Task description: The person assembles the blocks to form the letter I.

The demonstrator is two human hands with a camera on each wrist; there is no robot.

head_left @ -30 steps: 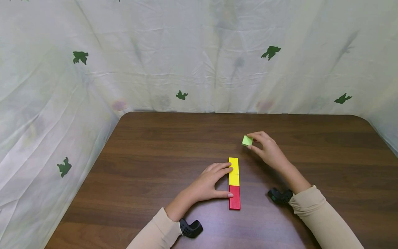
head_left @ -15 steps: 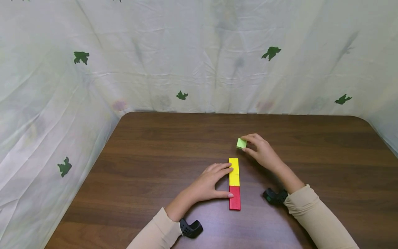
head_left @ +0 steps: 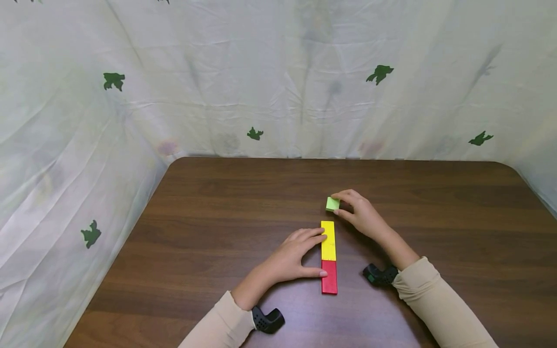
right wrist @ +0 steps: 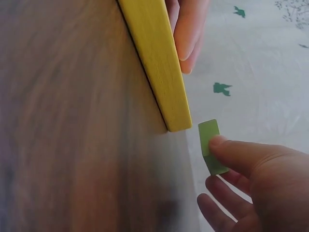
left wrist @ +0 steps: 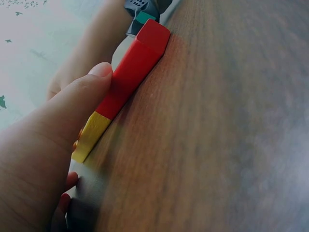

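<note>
A yellow block (head_left: 329, 246) and a red block (head_left: 329, 284) lie end to end in one straight line, touching, with the yellow one at the far end. My left hand (head_left: 285, 258) rests against their left side, fingers extended: fingertips touch the yellow block, and the thumb touches the red block, as the left wrist view also shows. Between thumb and fingers, my right hand (head_left: 363, 215) pinches a small light green block (head_left: 332, 204). This block is just beyond the yellow block's far end; in the right wrist view a gap separates the two.
Everything lies on a dark brown wooden table (head_left: 209, 203) with rounded far corners. Behind it hangs a pale curtain (head_left: 278, 72) with green leaf-like shapes. A black wrist camera (head_left: 268, 321) is worn on the left arm and another black camera (head_left: 378, 275) on the right.
My right hand has moved left and slightly nearer with the green block, from right of the row to just beyond its far end. The left hand, yellow block and red block have stayed put.
</note>
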